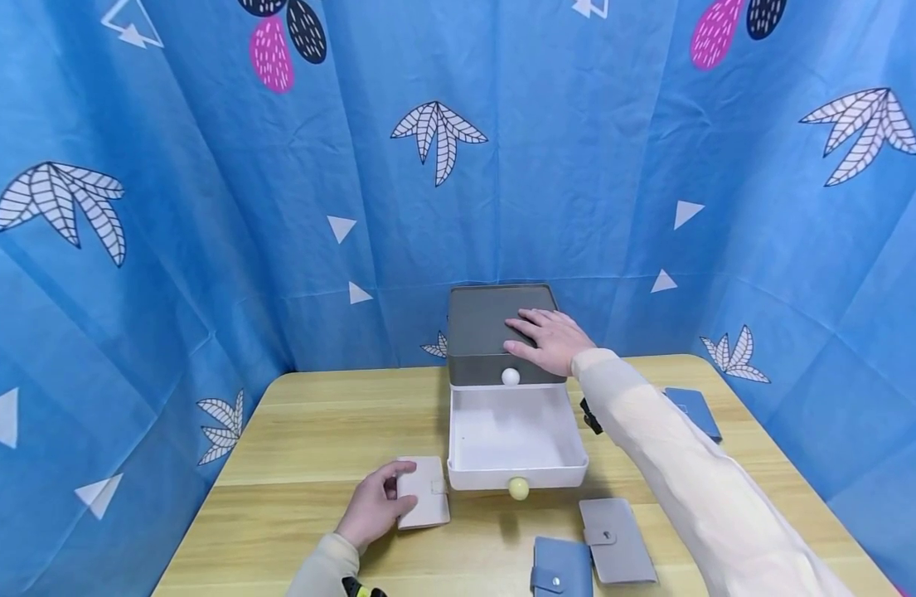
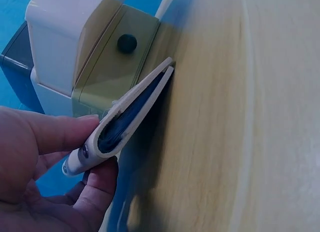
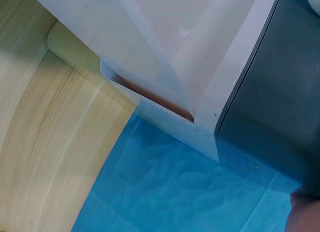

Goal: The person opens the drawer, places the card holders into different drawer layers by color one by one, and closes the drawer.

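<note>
We saw a small drawer cabinet (image 1: 476,319) with a flat, dark grey, low-rimmed lid, standing at the far side of the pale wood-grain table (image 1: 316,435). Its dark grey top tier bore a round white knob (image 1: 511,376). Beneath that, the glossy white box-shaped drawer (image 1: 487,479) stood pulled out, its smooth floor and thin walls on show and a round pale yellow knob (image 1: 518,488) on its front. From the left wrist we made out a yellowish-green lower tier (image 2: 107,67) with a dark ball knob (image 2: 127,43).

To the cabinet's front left, just beside the white drawer, we had the cream leather-look folding holder (image 1: 428,507), grasped between thumb and fingers of the left hand (image 1: 371,506). Its covers parted slightly around a dark bluish filling; whether leaves or lining, we could not tell. The right hand (image 1: 550,342) rested on the cabinet's lid with fingers extended, gripping nothing.

In front of the cabinet, toward us, lay a blue strap-fastened holder (image 1: 564,560) and, right of it, a grey snap-tab holder (image 1: 617,539). To the cabinet's right we noticed a flat blue rectangular holder (image 1: 695,412), partly behind the sleeve. A creased blue patterned curtain (image 1: 577,166) hung behind the cabinet.
</note>
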A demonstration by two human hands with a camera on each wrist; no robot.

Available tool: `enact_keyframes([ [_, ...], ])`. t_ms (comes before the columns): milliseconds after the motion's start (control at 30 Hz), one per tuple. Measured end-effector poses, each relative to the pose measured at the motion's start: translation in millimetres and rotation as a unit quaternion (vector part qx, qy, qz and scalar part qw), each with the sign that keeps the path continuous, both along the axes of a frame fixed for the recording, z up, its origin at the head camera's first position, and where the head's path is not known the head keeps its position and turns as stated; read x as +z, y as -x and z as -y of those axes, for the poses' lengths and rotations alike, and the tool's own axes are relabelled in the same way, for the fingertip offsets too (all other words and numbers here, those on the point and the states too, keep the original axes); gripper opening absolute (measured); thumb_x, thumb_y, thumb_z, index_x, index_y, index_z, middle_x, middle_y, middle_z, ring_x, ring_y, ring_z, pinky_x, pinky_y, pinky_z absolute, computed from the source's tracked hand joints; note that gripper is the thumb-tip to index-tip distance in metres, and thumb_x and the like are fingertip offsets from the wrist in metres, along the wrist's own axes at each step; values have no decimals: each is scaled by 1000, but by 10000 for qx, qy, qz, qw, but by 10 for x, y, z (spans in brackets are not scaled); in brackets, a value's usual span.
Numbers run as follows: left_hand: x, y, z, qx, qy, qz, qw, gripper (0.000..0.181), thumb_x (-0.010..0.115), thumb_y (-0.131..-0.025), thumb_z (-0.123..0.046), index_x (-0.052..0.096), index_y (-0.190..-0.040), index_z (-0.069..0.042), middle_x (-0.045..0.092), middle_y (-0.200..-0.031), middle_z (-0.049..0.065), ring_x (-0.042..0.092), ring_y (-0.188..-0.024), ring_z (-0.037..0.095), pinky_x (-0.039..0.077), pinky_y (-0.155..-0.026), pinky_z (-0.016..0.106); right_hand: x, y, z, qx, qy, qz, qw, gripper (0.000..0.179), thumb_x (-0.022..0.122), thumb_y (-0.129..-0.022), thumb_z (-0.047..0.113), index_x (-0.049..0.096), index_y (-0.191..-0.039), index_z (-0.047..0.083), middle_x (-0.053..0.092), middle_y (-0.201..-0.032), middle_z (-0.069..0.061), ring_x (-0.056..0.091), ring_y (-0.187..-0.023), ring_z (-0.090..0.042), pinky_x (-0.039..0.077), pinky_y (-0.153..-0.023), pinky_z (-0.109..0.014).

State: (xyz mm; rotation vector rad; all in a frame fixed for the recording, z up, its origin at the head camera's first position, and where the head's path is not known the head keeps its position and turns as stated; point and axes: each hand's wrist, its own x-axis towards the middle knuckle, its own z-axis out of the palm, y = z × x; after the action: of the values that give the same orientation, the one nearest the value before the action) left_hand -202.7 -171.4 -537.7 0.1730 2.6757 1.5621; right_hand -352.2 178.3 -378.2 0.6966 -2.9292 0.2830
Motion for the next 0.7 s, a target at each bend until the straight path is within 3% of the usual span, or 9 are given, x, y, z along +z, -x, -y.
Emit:
enact_keyframes([
  [400, 41, -14, 42, -41, -896, 460, 9949, 55, 77, -74, -1, 60, -125, -9, 51, -93, 12, 52, -80, 21, 50, -62, 25, 11, -11, -1, -7, 4, 0, 10000, 82, 21, -87, 80, 36, -150, 30, 28, -156, -1, 21, -144, -27, 11, -117, -47],
  [700, 165, -25, 91, 44, -1290, 435, 9907, 56, 75, -76, 0, 58, -128, -8, 53, -99, 15, 56, -85, 23, 54, -66, 28, 4, -8, -2, 9, 30, -10, 10000, 82, 22, -86, 80, 36, -150, 30, 28, -156, -2, 22, -144, -27, 11, -117, -47],
])
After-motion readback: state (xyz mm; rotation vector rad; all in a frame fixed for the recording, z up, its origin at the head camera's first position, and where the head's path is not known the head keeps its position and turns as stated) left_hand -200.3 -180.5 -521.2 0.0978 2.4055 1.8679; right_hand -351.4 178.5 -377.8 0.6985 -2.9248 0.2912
